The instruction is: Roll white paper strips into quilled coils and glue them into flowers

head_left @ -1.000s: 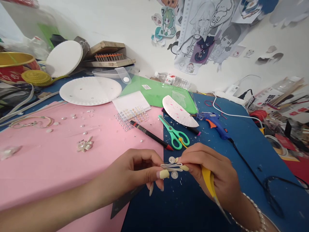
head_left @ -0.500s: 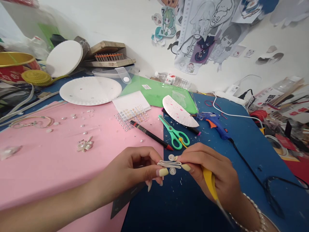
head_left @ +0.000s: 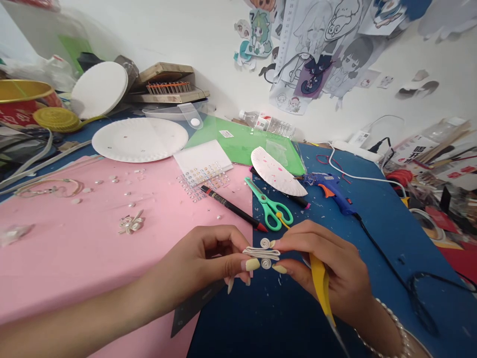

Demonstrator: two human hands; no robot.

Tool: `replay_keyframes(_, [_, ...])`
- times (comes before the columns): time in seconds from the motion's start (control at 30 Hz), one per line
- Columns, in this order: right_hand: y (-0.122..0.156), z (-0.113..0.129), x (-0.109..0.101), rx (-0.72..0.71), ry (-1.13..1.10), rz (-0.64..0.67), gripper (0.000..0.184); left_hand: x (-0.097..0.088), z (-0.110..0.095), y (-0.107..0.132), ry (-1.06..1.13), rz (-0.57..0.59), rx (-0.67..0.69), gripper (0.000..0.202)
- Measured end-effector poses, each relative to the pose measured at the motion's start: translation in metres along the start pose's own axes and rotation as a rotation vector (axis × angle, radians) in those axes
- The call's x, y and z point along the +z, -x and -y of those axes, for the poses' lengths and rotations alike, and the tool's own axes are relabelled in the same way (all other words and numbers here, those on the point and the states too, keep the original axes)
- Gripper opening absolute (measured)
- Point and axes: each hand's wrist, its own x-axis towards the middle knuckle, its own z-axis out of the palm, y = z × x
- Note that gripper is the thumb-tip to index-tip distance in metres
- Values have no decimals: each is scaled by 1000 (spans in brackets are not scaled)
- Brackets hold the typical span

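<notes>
Between the thumb and fingers of my left hand (head_left: 219, 253) is a small white cord ornament (head_left: 261, 253), with flat folded loops in the middle and a spiral coil above and below. My right hand (head_left: 331, 268) is at its right side, index fingertip at the upper coil and thumb tip near the lower one. Tucked in my right palm is a yellow pair of tweezers (head_left: 320, 281), its thin metallic end pointing down toward me. Green scissors (head_left: 266, 201) and a black marker with a red end (head_left: 233, 208) lie just beyond my hands.
A blue glue gun (head_left: 333, 191) with a black cord lies right. On the pink sheet (head_left: 93, 268) are loose pearls and a finished-looking cord flower (head_left: 131, 223). A white paper plate (head_left: 139, 139), rhinestone sheet (head_left: 204, 181), cut plate piece (head_left: 278, 171) and grey ruler (head_left: 194, 306) lie around.
My right thumb has drawn back from the folded middle and moved slightly down and left toward the lower coil. The yellow tweezers have shifted a little. My left hand has barely moved.
</notes>
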Motion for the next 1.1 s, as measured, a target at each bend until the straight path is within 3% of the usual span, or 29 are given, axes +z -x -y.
replay_keyframes(0.53, [-1,2,0,-4,21,-9,16,2,-4,-2,-44,-18,-41,11])
replay_keyframes(0.9, [1,-1,2,18,-18,6,17,0,-1,1,-20,31,-11,12])
replay_keyframes(1.1, [1,-2,2,29,-40,54,16,1,-4,0,-2,-16,-20,7])
